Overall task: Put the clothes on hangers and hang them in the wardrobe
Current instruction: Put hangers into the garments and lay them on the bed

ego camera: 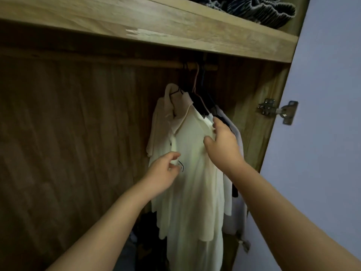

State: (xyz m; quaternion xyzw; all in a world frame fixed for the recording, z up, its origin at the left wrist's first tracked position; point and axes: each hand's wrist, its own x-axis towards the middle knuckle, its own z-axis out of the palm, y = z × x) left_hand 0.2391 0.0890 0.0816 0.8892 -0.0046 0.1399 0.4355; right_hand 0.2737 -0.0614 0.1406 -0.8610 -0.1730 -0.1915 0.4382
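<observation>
A cream collared shirt (pixel 192 173) hangs on a black hanger (pixel 197 102) from the wooden rail (pixel 175 64) inside the wardrobe. My right hand (pixel 222 143) rests on the shirt's right shoulder, fingers reaching over the fabric near the hanger arm. My left hand (pixel 164 173) is at the shirt's chest beside a small dark emblem (pixel 181 166), fingers loosely curled and touching the cloth. A beige shirt (pixel 164 118) hangs just behind on the left. White garments (pixel 234 192) hang behind on the right. A pink hanger hook (pixel 196 79) is on the rail too.
The wardrobe's wooden back panel (pixel 78 133) fills the left. A shelf (pixel 175 30) above holds dark folded fabric (pixel 254 8). A metal hinge (pixel 277 110) sits on the right side panel by the lilac door (pixel 322 94). Dark clothing lies at the wardrobe bottom (pixel 144 241).
</observation>
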